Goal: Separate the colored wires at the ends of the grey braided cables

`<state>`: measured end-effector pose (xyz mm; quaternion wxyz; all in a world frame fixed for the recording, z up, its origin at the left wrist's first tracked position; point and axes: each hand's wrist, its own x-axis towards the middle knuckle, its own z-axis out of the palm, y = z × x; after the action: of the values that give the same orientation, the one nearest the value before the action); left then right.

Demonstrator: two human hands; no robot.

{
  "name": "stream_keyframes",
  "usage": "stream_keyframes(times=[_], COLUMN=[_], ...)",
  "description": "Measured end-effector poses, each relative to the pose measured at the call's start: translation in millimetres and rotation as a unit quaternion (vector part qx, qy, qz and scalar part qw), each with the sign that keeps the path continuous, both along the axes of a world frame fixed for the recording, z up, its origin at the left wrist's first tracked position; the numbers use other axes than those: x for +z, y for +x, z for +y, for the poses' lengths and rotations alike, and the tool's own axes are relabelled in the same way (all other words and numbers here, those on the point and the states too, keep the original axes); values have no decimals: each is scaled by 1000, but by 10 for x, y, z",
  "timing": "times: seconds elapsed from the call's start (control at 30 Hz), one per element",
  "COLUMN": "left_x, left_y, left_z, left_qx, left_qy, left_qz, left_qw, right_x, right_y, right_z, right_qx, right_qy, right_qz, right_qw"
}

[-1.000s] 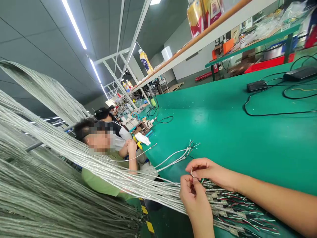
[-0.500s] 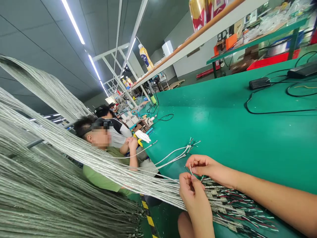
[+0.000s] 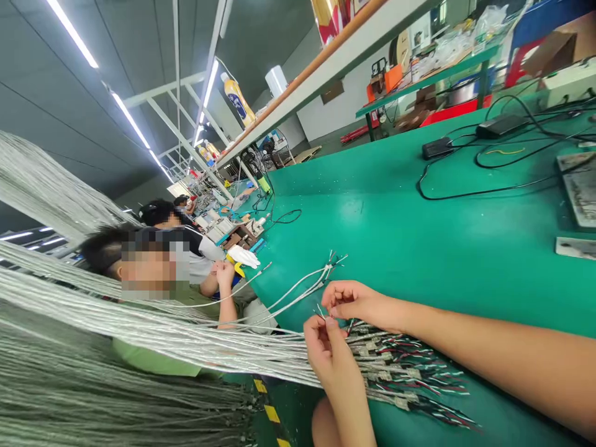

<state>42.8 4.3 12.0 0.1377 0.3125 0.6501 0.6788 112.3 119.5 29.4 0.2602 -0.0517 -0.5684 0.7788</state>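
Note:
My left hand [image 3: 331, 347] pinches the thin wire ends of a cable, which stick up above its fingertips. Just behind it, my right hand [image 3: 354, 303] has thumb and fingers pressed together at the same wires. Under and beside both hands lies a thick bundle of pale cables [image 3: 261, 351], their stripped ends [image 3: 433, 379] fanning out in black, red, white and green. A few separate cables [image 3: 302, 287] lie farther back on the green table [image 3: 400, 242], their split ends pointing right.
Black adapters [image 3: 500, 126] with tangled leads lie at the back right, near metal plates [image 3: 580, 186]. A shelf [image 3: 298, 93] with bottles crosses above. A person in green [image 3: 153, 267] sits at left, behind hanging cables [image 3: 93, 385].
The view has swung right, so everything sits farther left and metal plates show at the right. My hands remain close together, with the wire ends now standing up between the fingers.

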Motion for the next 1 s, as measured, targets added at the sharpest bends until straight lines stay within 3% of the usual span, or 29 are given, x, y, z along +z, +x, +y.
stream_keyframes(times=[0.17,0.37,0.57,0.8,1.0], left_x=[-31,-50,-18,21,32], left_y=[9,3,35,51,37], left_z=[5,37,23,9,43], left_qx=[-9,-15,8,-8,1], left_qy=[-3,-38,-103,-87,-21], left_qz=[5,25,69,62,33], left_qw=[1000,999,992,994,999], right_x=[-7,6,-31,-7,26], right_y=[12,43,26,31,28], right_z=[-14,-16,-11,-31,-27], right_qx=[-43,-1,-19,-19,-14], right_qy=[8,17,15,-2,26], right_qz=[-32,-16,-35,-39,-46], right_qw=[999,1000,999,999,998])
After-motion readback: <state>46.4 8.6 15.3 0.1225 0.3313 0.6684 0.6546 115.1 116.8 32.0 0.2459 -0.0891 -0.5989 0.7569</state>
